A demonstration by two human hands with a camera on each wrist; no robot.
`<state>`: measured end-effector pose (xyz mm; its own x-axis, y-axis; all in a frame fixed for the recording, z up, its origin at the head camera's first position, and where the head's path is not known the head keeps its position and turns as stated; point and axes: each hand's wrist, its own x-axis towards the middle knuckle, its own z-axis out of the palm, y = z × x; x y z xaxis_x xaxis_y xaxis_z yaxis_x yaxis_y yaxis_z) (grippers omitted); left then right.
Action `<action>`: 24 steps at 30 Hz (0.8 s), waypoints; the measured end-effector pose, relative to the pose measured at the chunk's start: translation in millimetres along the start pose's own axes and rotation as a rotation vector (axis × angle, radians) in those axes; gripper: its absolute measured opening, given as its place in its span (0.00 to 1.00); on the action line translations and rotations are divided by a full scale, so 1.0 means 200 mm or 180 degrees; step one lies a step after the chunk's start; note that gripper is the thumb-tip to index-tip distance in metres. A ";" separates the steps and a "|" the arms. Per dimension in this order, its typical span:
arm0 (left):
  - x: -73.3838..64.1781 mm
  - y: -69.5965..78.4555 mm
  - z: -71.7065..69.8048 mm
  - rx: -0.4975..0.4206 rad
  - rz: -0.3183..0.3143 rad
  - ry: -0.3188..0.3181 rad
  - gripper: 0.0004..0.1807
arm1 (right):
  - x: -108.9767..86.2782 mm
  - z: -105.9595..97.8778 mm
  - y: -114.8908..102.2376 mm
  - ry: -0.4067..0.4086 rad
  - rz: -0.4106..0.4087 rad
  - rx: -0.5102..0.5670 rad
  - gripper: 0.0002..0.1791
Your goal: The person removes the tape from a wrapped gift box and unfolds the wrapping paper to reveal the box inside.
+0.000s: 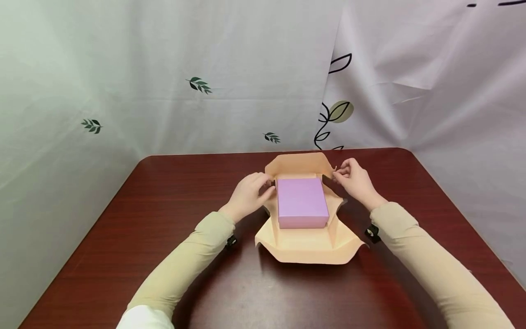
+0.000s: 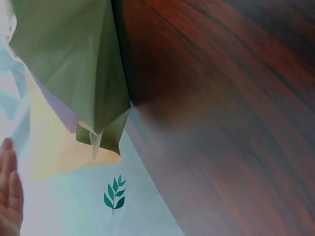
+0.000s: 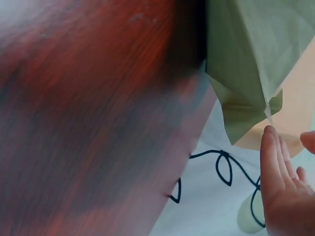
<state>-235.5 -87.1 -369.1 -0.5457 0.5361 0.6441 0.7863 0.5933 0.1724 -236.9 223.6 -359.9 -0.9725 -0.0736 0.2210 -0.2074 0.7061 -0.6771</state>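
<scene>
A purple box (image 1: 302, 198) lies on a sheet of peach wrapping paper (image 1: 302, 253), whose creased edges stand up around it on all sides. At the box's far left corner is my left hand (image 1: 246, 192), its thumb and fingers apart beside the folded paper. In the left wrist view those fingers (image 2: 11, 179) look fairly straight, a little away from the paper. My right hand (image 1: 356, 182) is by the paper's far right corner. In the right wrist view, its straight fingertips meet a pointed fold of the paper (image 3: 261, 54), with the thumb apart.
The dark red-brown wooden table (image 1: 164, 192) extends around the paper. Behind it hangs a pale cloth (image 1: 246, 55) with printed leaves. A small black device is strapped under each sleeve cuff (image 1: 390, 224).
</scene>
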 end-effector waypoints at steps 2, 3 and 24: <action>0.01 0.00 0.00 -0.0002 -0.0071 -0.0194 0.08 | 0.02 0.00 0.01 -0.0134 0.0051 0.0077 0.14; 0.01 0.00 0.00 0.0004 -0.0125 -0.0306 0.10 | 0.02 -0.01 0.01 -0.0226 0.0065 0.0084 0.15; 0.09 -0.07 0.12 0.0668 -0.0799 -0.1832 0.27 | 0.10 0.05 0.14 -0.1310 -0.0461 -0.1069 0.37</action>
<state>-263.4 -71.3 -377.7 -0.8185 0.5671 0.0922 0.5738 0.8152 0.0790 -263.1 234.5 -381.9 -0.9117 -0.4087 -0.0430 -0.3625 0.8491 -0.3841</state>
